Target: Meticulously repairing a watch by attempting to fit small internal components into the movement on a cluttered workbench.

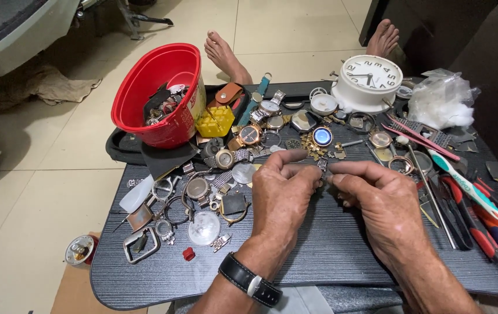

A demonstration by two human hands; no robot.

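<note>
A dark grey tray top (330, 256) looks matt, with fine ridges running across it. The round red bowl (144, 81) is glossy plastic. A round white clock case (365, 87) is smooth plastic with a soft sheen. A crumpled clear bag (444, 99) shines like thin film. Scattered gold and silver watch cases (249, 135) gleam as polished metal. A black leather strap (249, 280) with a metal buckle looks smooth and slightly shiny.

Pale tiled floor (57, 145), dark cabinet (435, 23) behind.
</note>
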